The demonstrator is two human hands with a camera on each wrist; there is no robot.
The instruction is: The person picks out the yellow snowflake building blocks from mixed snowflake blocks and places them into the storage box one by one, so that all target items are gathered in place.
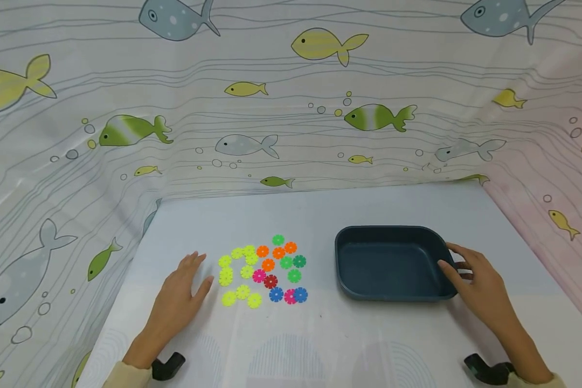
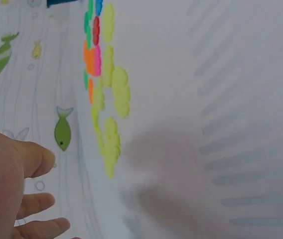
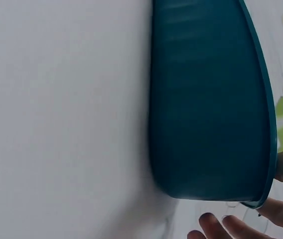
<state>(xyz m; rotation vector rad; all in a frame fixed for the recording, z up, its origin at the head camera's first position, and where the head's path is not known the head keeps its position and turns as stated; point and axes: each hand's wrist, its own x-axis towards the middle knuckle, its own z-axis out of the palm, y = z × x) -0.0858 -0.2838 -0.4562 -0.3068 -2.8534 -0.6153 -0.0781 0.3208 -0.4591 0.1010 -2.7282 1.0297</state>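
A dark blue-green rectangular tray (image 1: 393,269) with rounded corners stands on the right half of the white table. My right hand (image 1: 487,291) grips its right end, thumb over the rim and index finger outside; the other fingers spread beside it in the right wrist view. Left of the tray lie several small, flat, notched plastic discs: yellow discs (image 1: 226,277), orange discs (image 1: 268,264), green discs (image 1: 294,276), blue discs (image 1: 276,294), and pink and red ones. My left hand (image 1: 174,299) hovers just left of the yellow discs, fingers extended and holding nothing.
The white table (image 1: 320,345) has faint striped arches printed along its front. Behind it and at both sides hangs a fish-patterned cloth (image 1: 252,118). A black strap piece (image 1: 168,366) sits at the left wrist and another (image 1: 487,370) at the right.
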